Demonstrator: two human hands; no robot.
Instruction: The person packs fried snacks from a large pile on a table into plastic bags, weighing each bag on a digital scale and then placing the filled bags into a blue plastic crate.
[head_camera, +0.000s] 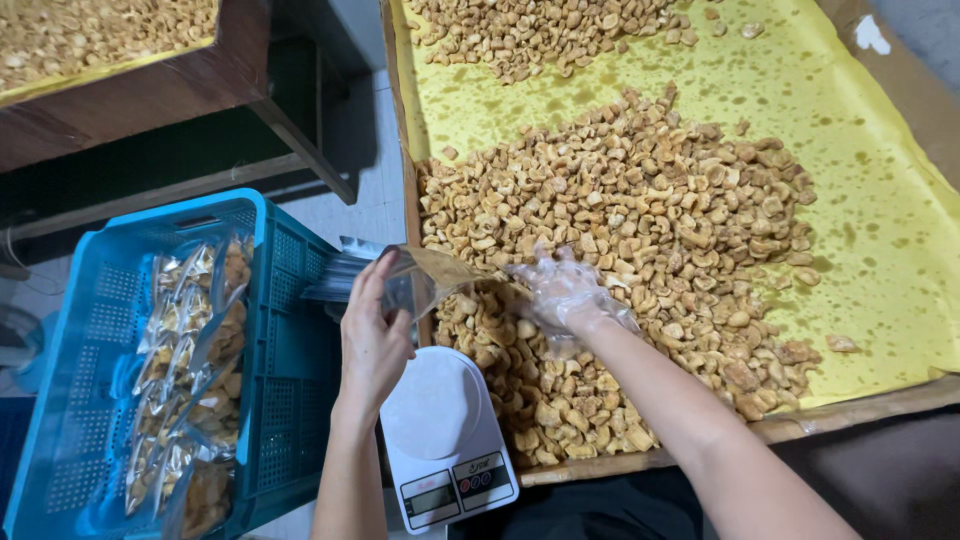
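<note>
Between our two hands, just above the near edge of the tray, we hold a clear plastic bag (425, 280) with its mouth turned toward the pile. Our left hand (372, 335) grips the bag from the left side, fingers curled round its edge and thumb pressed against it, so the hand is closed on the plastic. Our right hand (562, 290) wears a thin see-through glove and lies on the fried snack pieces (640, 220) right at the bag's opening, fingers cupped over a clump of them; we cannot tell whether any pieces are actually pinched inside the palm.

Those golden-brown pieces make a broad heap across yellow paper (850, 130) marked with dark oil spots, and the paper lines a wide wooden tray (860, 405). A second, smaller heap (540, 35) lies farther up the same paper, apart from the main one.

Directly below the bag, touching the front of the tray, sits a white kitchen scale (440, 435) with a round platform and two small displays at its near end. Our left forearm runs alongside it.

To the left stands a blue plastic crate (290, 330) with mesh walls, and inside it lie filled snack bags (190, 370), stacked loosely on one another. Beyond the crate, at the upper left, we see another wooden tray (150, 95) holding more of the same pieces on yellow paper.
</note>
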